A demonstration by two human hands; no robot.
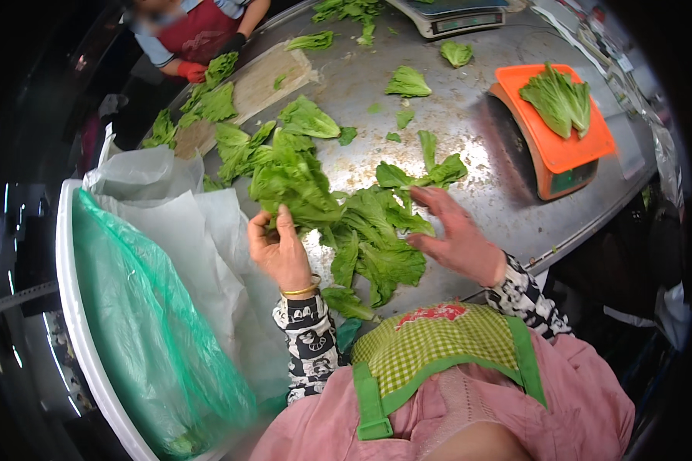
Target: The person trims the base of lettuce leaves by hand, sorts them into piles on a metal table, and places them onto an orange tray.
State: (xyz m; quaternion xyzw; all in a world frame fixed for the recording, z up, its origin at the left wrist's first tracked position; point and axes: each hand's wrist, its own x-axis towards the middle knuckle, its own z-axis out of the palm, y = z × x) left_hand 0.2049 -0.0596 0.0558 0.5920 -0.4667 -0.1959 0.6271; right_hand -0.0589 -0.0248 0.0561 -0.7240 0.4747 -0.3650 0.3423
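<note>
My left hand (281,249) grips a head of leafy green lettuce (293,181), thumb on the near leaves and fingers curled under. To its right, my right hand (458,236) has its fingers apart beside a pile of loose lettuce leaves (375,230); whether the fingertips touch the leaves I cannot tell. A single leaf (349,302) lies at the table's near edge, close to my apron. Just beyond my right hand is a small trimmed bunch of leaves (447,170). More lettuce (233,150) rests behind the held head.
A white tub (72,276) lined with green plastic (167,322) stands at my left. On the metal table (357,158) are an orange scale (562,161) bearing lettuce (559,104), a second scale (461,23), and scattered lettuce heads (308,118). A gloved co-worker (202,34) handles lettuce across the table.
</note>
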